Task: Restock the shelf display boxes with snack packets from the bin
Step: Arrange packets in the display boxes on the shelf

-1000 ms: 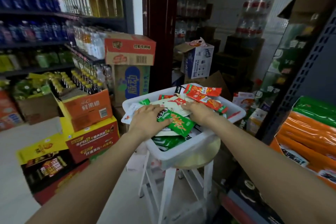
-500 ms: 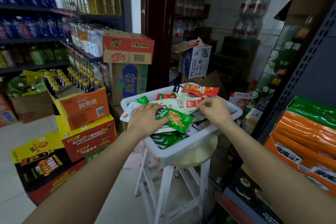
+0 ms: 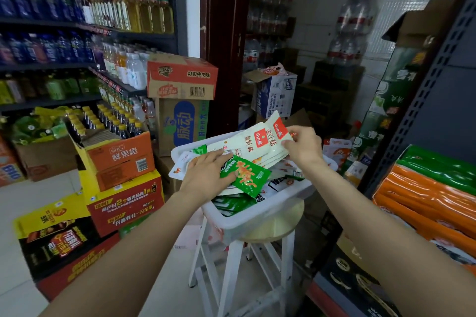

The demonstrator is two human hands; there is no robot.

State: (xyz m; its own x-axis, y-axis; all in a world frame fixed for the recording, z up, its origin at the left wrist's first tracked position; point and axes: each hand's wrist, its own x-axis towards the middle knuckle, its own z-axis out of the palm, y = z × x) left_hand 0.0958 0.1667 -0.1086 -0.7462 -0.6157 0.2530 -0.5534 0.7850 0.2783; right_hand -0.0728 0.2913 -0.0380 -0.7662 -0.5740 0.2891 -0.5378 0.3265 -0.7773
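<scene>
A white plastic bin (image 3: 270, 216) full of snack packets rests on a round stool (image 3: 273, 234) in front of me. My right hand (image 3: 302, 148) grips the far end of a fanned stack of cream packets with red labels (image 3: 257, 145), tilted up above the bin. My left hand (image 3: 206, 175) lies palm-down on the near end of that stack, its thumb on a green packet with orange print (image 3: 246, 177). More green and white packets lie underneath in the bin.
Stacked drink cartons (image 3: 121, 162) and bottle shelves (image 3: 77, 41) fill the left side. Cardboard boxes (image 3: 181, 80) stand behind the bin. A dark metal shelf (image 3: 422, 100) with orange and green packs (image 3: 432, 188) rises at the right. Pale floor lies below left.
My right hand has gathered the cream packets and lifted their far end up out of the bin. My left hand has stayed on the pile's near side.
</scene>
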